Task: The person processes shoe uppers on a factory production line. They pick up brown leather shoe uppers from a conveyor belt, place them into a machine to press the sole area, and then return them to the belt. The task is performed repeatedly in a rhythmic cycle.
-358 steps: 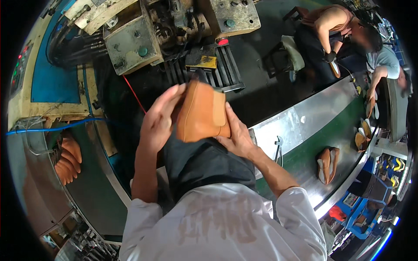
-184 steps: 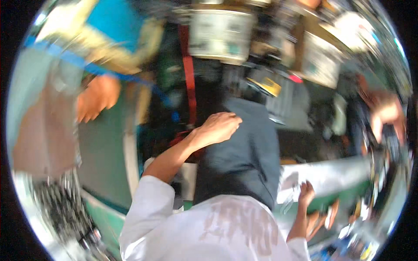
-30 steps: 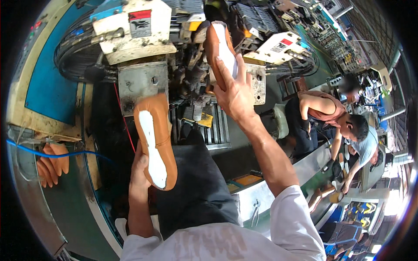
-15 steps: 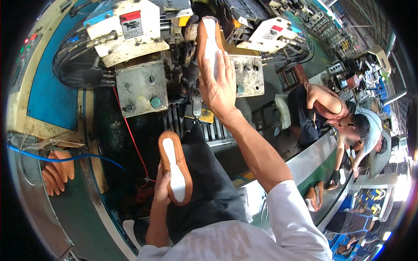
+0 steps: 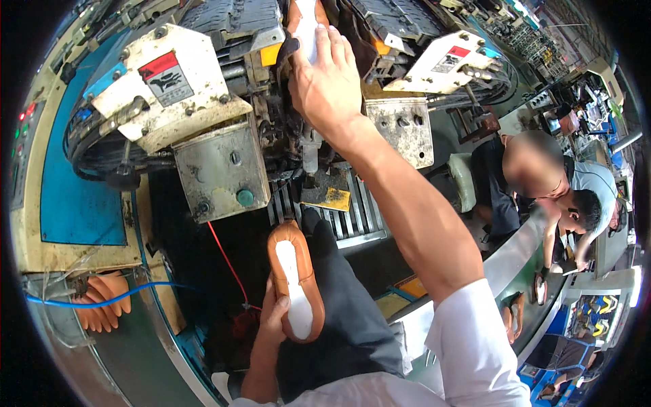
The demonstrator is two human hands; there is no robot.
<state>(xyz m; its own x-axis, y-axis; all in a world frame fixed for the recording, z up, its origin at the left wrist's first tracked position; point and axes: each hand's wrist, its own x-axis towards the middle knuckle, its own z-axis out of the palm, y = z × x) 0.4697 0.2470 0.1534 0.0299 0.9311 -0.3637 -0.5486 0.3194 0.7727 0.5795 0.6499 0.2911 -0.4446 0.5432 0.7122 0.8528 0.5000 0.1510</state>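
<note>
Lowered nearer, the left hand [image 5: 274, 325] grips a tan leather shoe upper with white insole [image 5: 295, 278], while the right hand [image 5: 329, 85] seats another tan shoe [image 5: 306, 24] in the far grey metal lasting machine [image 5: 203, 122], needing firm alignment next.

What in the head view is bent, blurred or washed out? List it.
Head view: fisheye curves the machine edges and conveyor near the dark round rim; both hands, right and left, and the shoe look sharp; a co-worker's face is blurred; top right is bright.

You wear a white short-sleeved shirt, its right sleeve [image 5: 468, 332] ending above the elbow. A dark grey apron [image 5: 339, 319] hangs down your front. Both forearms and both hands, left hand [image 5: 274, 322] and right hand [image 5: 329, 88], are uncovered.
</note>
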